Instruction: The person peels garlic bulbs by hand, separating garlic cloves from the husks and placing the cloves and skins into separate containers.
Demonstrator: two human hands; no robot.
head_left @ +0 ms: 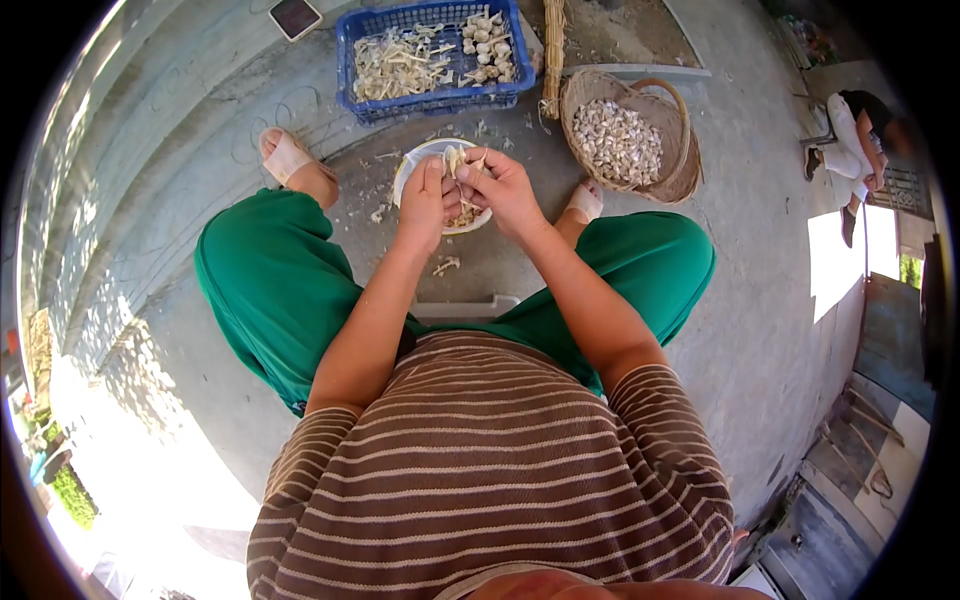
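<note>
Both my hands meet over a white bowl point(402, 180) on the ground between my feet. My left hand point(425, 202) is closed, its fingers pinching a pale piece of garlic point(453, 160). My right hand point(503, 190) is closed on garlic too, with a stalk-like bit sticking up at its fingertips. The fingers of the two hands nearly touch, so the exact split of the pieces is partly hidden. Below them, the bowl contains loose garlic bits point(466, 216).
Ahead stands a blue plastic crate point(440, 104) with garlic skins, stalks and whole bulbs. A handled wicker basket point(682, 180) of garlic cloves point(616, 142) sits to the right, near a straw bundle point(554, 50). A dark flat device point(295, 18) lies upper left. Another person point(855, 140) sits far right.
</note>
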